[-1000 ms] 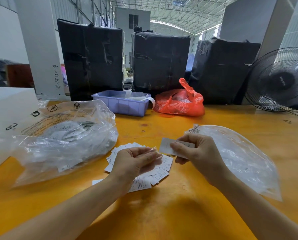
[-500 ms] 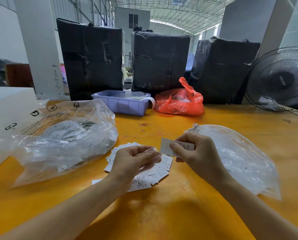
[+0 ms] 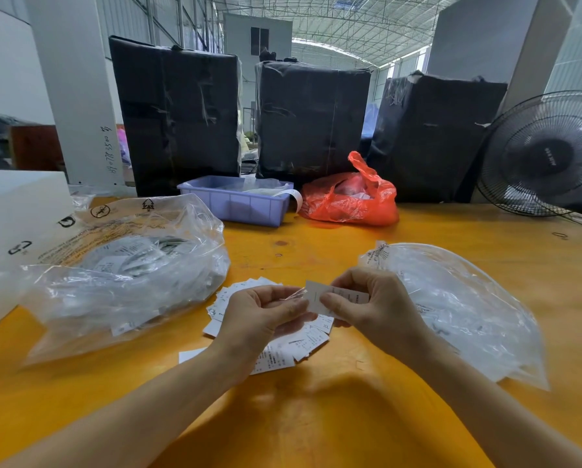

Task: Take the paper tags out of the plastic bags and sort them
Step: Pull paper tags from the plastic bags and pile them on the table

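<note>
Over the orange table point(image 3: 316, 417) my right hand point(image 3: 370, 305) pinches a white paper tag point(image 3: 316, 298) by its right side. My left hand point(image 3: 259, 319) holds a small clear plastic sleeve point(image 3: 294, 293) right at the tag's left edge. Beneath both hands lies a spread pile of loose white tags point(image 3: 283, 352). A big clear bag stuffed with bagged tags point(image 3: 120, 275) sits to the left. A flatter clear bag point(image 3: 462, 309) lies to the right, partly behind my right hand.
A lilac plastic bin point(image 3: 239, 204) and a red plastic bag point(image 3: 350, 197) stand at the table's back, before three black wrapped bales point(image 3: 310, 119). A floor fan point(image 3: 549, 153) is at the far right, a white box point(image 3: 16, 224) at the left edge.
My hands have drawn slightly closer together, and the tag in my right hand now meets the small sleeve in my left. The bags and the tag pile have not moved.
</note>
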Action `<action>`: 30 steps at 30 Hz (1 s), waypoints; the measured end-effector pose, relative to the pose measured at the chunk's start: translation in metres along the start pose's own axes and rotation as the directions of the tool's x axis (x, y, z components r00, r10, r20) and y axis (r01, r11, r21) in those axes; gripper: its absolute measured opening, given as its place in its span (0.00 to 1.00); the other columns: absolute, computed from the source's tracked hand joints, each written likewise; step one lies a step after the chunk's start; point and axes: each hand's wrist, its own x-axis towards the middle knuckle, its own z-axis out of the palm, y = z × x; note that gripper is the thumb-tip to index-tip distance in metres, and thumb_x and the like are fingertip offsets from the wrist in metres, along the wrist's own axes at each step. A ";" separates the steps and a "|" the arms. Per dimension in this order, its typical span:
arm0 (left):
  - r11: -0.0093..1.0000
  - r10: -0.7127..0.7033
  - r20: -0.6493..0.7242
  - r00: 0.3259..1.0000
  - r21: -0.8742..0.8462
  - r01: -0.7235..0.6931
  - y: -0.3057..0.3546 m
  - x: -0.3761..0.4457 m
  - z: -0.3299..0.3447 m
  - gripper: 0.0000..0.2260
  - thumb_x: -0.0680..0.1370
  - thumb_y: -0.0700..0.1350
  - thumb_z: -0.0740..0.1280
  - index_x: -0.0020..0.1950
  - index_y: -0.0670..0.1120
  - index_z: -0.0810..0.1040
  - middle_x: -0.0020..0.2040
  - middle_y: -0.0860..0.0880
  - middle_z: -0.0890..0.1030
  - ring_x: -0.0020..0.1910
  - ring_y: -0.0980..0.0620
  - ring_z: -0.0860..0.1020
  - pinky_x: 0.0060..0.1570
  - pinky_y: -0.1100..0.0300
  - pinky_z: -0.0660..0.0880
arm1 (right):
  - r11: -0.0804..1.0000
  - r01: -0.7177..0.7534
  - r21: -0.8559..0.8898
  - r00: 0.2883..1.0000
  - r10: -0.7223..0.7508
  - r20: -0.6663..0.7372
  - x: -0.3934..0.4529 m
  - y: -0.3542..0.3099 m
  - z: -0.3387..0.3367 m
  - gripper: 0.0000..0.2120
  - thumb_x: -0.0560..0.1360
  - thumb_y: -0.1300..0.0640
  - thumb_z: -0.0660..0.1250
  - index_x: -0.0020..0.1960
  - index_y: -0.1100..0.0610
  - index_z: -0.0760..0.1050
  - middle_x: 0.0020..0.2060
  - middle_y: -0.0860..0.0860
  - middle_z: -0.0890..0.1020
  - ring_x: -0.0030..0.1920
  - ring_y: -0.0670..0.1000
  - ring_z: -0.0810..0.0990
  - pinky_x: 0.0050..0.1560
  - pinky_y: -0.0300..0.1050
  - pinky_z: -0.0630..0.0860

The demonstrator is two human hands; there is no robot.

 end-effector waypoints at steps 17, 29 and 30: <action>0.963 0.034 0.064 0.997 0.264 -0.049 -0.005 -0.003 0.002 0.04 0.70 0.37 0.72 0.44 0.42 0.82 0.40 0.45 0.85 0.37 0.52 0.84 0.36 0.64 0.79 | 0.987 -0.116 -0.110 0.934 0.146 0.325 0.002 0.006 -0.006 0.21 0.65 0.54 0.78 0.51 0.47 0.71 0.38 0.50 0.81 0.39 0.51 0.82 0.41 0.49 0.79; 0.992 0.067 -0.092 0.994 0.113 -0.056 -0.002 -0.003 0.003 0.06 0.70 0.40 0.72 0.45 0.40 0.82 0.41 0.42 0.84 0.39 0.49 0.84 0.33 0.64 0.77 | 0.994 -0.091 0.063 0.996 0.091 0.011 -0.004 0.002 0.012 0.11 0.71 0.65 0.72 0.54 0.60 0.80 0.41 0.51 0.84 0.39 0.49 0.84 0.43 0.44 0.82; 0.992 0.063 -0.082 0.995 0.113 -0.053 -0.003 -0.004 0.004 0.06 0.70 0.40 0.72 0.45 0.39 0.82 0.40 0.42 0.84 0.38 0.49 0.84 0.33 0.65 0.77 | 0.996 -0.075 0.041 0.997 0.075 0.003 -0.006 0.001 0.015 0.12 0.72 0.64 0.72 0.55 0.59 0.80 0.41 0.49 0.84 0.40 0.47 0.84 0.44 0.43 0.81</action>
